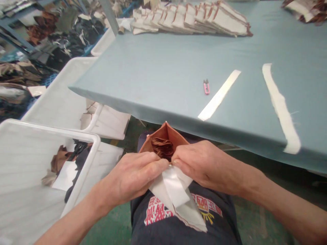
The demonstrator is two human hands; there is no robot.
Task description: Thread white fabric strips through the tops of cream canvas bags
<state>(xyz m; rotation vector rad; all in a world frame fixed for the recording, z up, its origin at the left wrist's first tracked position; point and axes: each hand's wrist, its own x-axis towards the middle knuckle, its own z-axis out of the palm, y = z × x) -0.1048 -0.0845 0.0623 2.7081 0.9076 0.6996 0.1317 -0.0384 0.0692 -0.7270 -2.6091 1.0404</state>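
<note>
In my lap, a brown leather piece (pixel 176 135) with a pale backing (pixel 192 217) stands folded open, its points facing the table. Dark brown gathered material (pixel 161 147) shows inside the fold. My left hand (pixel 138 172) is closed on the near edge, thumb and fingers pinching it. Right beside it, my right hand (pixel 198 161) grips the same edge in a closed pinch, the two nearly touching. A glossy white strip (pixel 175 189) hangs below the pinch over the backing. Exactly what lies under the fingertips is hidden.
On the blue-green table (pixel 153 68) lie pink thread snips (pixel 206 87), a white strip (pixel 219 95) and a curved cream strip (pixel 281 109). A row of layered pieces (pixel 189 18) sits at the back. White bins (pixel 25 163) with scraps stand to the left.
</note>
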